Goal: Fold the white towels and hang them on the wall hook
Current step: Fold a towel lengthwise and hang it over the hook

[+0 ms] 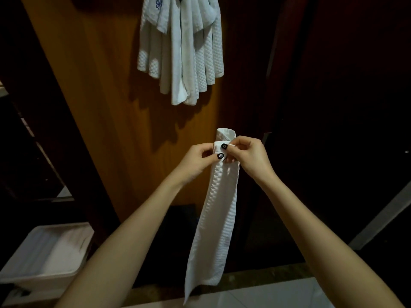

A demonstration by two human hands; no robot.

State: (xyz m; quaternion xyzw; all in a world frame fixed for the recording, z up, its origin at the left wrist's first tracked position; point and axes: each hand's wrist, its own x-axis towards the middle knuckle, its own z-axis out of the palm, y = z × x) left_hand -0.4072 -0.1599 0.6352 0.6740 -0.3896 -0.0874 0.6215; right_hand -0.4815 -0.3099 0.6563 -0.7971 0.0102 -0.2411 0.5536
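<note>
Your left hand (195, 160) and right hand (249, 154) both pinch the top of a narrow folded white towel (213, 218), which hangs straight down below the hung towels (181, 50) on the wooden wall (106, 107).

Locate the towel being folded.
Centre of head view: the towel hangs pinched between left hand and right hand, below the hung towels on the wooden panel.
</note>
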